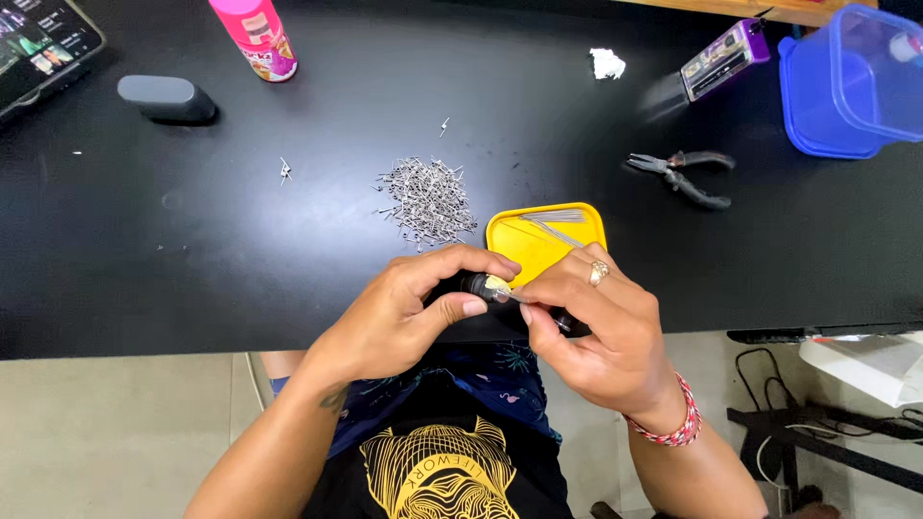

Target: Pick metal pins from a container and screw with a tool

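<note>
Your left hand [404, 312] and right hand [601, 332] met at the near edge of the tabletop [240, 250], both pinched shut on a small dark tool [478, 284]. Its long axis lay nearly level, running left to right and dipping slightly toward your right hand. Just beyond sat a yellow tray [538, 245], beside a pile of metal pins [428, 202].
</note>
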